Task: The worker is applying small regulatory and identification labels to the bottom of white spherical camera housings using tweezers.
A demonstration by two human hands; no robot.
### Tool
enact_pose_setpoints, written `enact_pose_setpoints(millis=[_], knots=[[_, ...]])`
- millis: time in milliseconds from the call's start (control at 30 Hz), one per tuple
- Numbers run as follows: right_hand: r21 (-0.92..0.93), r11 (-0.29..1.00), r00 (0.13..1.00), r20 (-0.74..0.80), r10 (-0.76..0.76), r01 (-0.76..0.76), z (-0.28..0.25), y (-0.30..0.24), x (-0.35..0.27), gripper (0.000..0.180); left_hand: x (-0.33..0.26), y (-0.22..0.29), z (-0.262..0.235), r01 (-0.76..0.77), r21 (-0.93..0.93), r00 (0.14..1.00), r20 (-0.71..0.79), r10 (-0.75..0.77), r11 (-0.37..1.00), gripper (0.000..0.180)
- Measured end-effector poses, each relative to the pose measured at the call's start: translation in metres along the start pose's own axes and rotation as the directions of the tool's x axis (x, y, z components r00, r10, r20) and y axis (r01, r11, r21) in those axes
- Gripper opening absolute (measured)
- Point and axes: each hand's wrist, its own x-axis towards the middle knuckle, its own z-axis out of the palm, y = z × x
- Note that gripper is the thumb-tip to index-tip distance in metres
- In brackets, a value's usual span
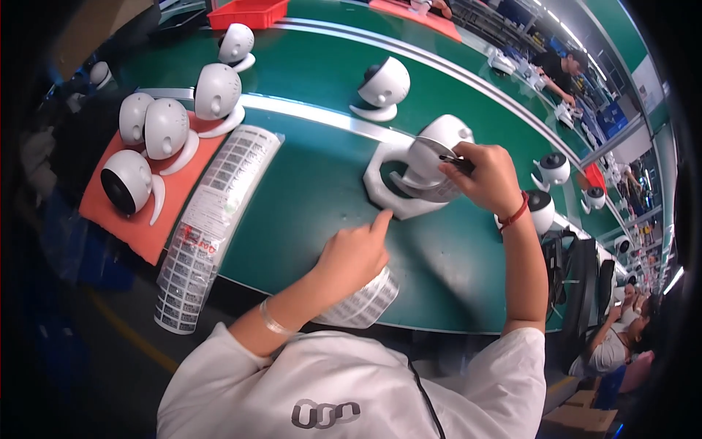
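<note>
A white, rounded camera point(430, 150) on a curved foot sits tilted in a white, angular holder point(378, 192) on the green bench. My right hand point(488, 174) is closed around a small black tool point(459, 162), perhaps tweezers, against the camera's right side; its exact shape is partly hidden by the fingers. My left hand point(354, 252) has its index finger stretched out to the holder's near edge, the other fingers curled. Whether that fingertip touches the holder I cannot tell. Below the left hand, a curled sheet of printed labels point(371, 301) lies at the bench's front edge.
Left stands an orange mat point(131, 233) with several white cameras point(167, 130). Beside it lies a long label sheet in clear plastic point(208, 219). Another camera point(385, 82) stands beyond the metal rail point(307, 113). A red tray point(248, 13) is far left. People work at right.
</note>
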Motion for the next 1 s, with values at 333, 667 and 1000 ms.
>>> enact_pose_setpoints(millis=[333, 667, 1000], knots=[[-0.682, 0.723, 0.993, -0.053, 0.104, -0.112, 0.114, 0.174, 0.071, 0.006, -0.057, -0.029, -0.003, 0.356, -0.755, 0.921, 0.184, -0.343, 0.551, 0.042], [-0.526, 0.811, 0.946, 0.037, 0.323, -0.256, 0.137, 0.220, 0.049, 0.024, -0.065, -0.037, 0.000, 0.331, -0.827, 0.914, 0.160, -0.372, 0.456, 0.026], [0.030, 0.998, 0.969, 0.241, 0.052, -0.061, 0.141, 0.117, 0.075, 0.047, -0.069, -0.038, 0.002, 0.289, -0.858, 0.917, 0.121, -0.380, 0.425, 0.023]])
